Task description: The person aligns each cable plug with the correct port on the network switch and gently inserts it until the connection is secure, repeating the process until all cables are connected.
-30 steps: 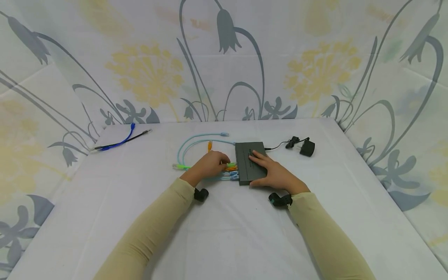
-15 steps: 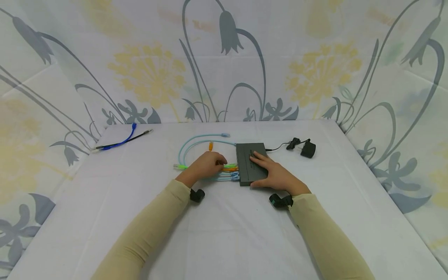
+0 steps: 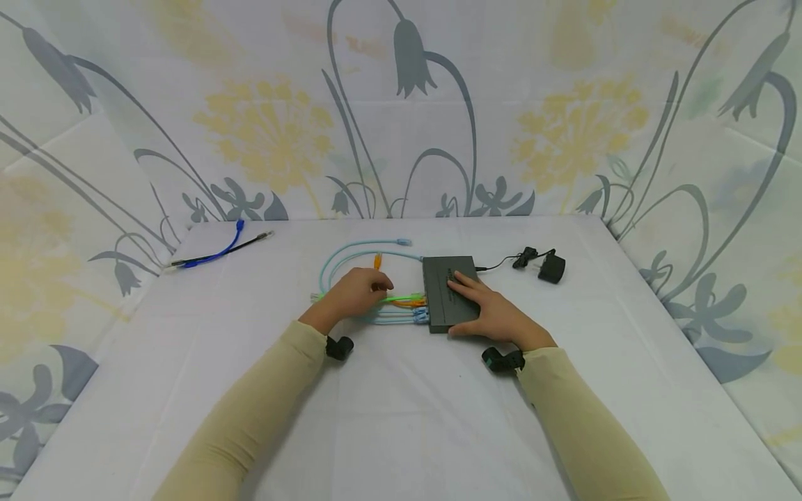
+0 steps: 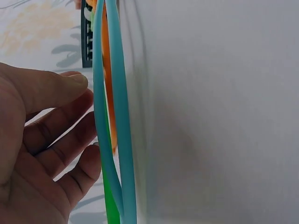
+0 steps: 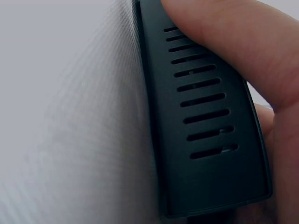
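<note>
The network switch (image 3: 441,300), likely light, rigid and best gripped at its vented end (image 5: 201,182), lies mid-desk (image 3: 407,417), long axis twelve-to-six, ports (image 4: 89,44) facing nine. The green Ethernet cable (image 3: 402,299), probably flexible, trails nine-ward. The right hand (image 3: 498,316) spreads over the switch; the left hand (image 3: 356,291) curves loosely, apparently pinching nothing.

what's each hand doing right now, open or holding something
Left hand: open, loosely curled by the cables, holding nothing visible.
Right hand: open, resting on the dark box.
</note>
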Demonstrator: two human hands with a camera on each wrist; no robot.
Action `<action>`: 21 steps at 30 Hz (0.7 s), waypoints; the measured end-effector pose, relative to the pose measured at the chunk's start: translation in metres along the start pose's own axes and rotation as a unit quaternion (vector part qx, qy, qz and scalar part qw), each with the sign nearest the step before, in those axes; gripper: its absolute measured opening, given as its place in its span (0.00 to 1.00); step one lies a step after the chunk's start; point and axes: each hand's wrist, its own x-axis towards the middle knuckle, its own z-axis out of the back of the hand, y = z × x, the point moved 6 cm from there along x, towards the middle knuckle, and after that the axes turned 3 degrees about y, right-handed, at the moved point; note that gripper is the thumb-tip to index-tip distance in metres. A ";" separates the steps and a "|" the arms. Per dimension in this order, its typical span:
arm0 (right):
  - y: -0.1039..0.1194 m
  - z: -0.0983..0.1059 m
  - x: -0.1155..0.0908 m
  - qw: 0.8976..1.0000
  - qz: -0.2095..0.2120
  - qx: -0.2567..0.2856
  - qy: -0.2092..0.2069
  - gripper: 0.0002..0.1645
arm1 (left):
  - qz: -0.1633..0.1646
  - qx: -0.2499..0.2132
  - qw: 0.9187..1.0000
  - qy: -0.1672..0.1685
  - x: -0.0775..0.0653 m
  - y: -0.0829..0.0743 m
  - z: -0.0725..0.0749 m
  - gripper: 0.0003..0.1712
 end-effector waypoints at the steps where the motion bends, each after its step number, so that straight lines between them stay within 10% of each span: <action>1: 0.000 0.000 0.000 1.000 0.000 0.000 0.000 0.61 | 0.003 -0.001 1.000 -0.001 -0.001 0.002 0.001 0.12; 21: 0.001 0.000 0.000 1.000 0.000 0.003 -0.001 0.61 | 0.052 0.004 0.998 -0.046 -0.027 0.046 0.033 0.13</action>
